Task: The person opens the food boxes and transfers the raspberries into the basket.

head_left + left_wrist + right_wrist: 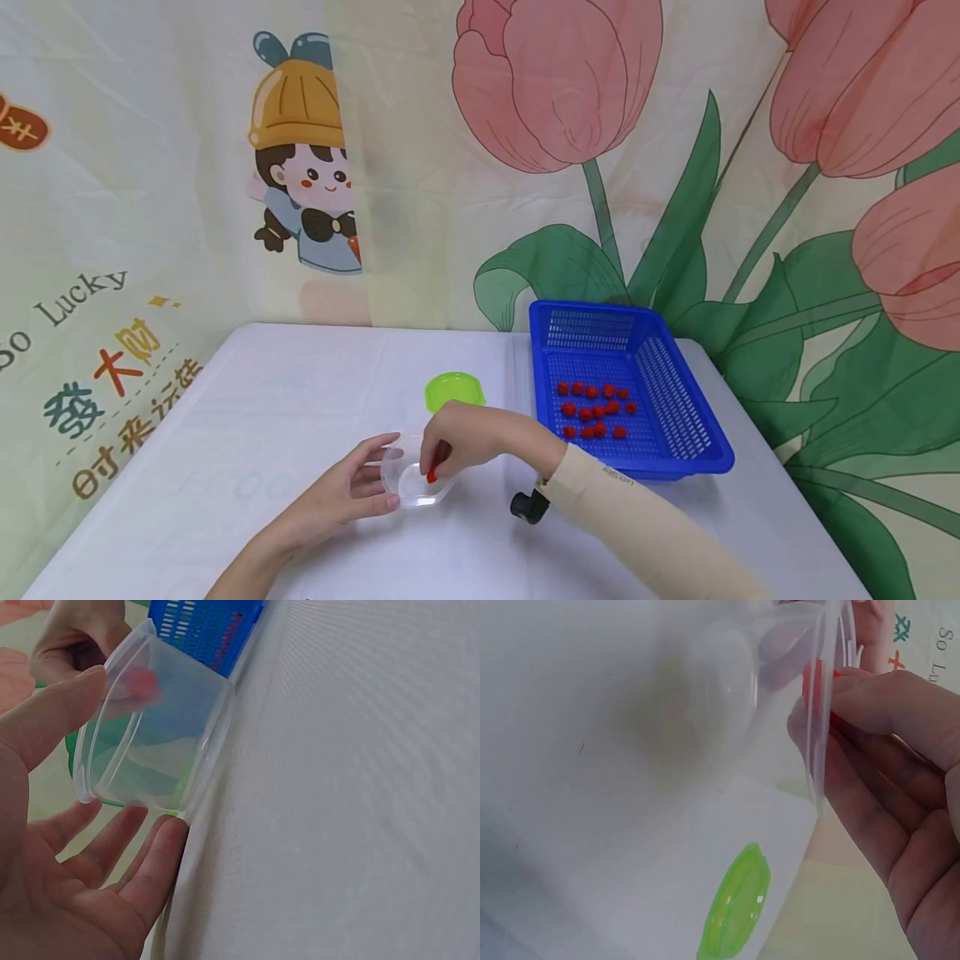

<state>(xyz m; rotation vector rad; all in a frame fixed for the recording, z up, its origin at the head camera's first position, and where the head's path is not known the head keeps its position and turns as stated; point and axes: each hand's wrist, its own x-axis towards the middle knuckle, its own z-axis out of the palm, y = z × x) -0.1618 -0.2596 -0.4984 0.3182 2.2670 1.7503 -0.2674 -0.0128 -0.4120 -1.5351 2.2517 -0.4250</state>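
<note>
A clear plastic tub (414,498) stands on the white table. My left hand (341,496) holds it from the left, with thumb and fingers at opposite sides. My right hand (467,435) is at the tub's mouth, pinching a small red raspberry-like piece (431,475) between thumb and fingertips. Through the tub's wall in the left wrist view, the red piece (141,682) shows as a blur inside the rim. In the right wrist view the tub's rim (821,750) crosses in front of the fingertips. No other red pieces show in the tub.
A blue basket (542,350) stands at the back right, with several red raspberry-like pieces (592,392) in loose rows on its floor. Behind the tub lies a bright green lid (454,390). A printed tulip curtain (420,208) hangs behind the table (300,383).
</note>
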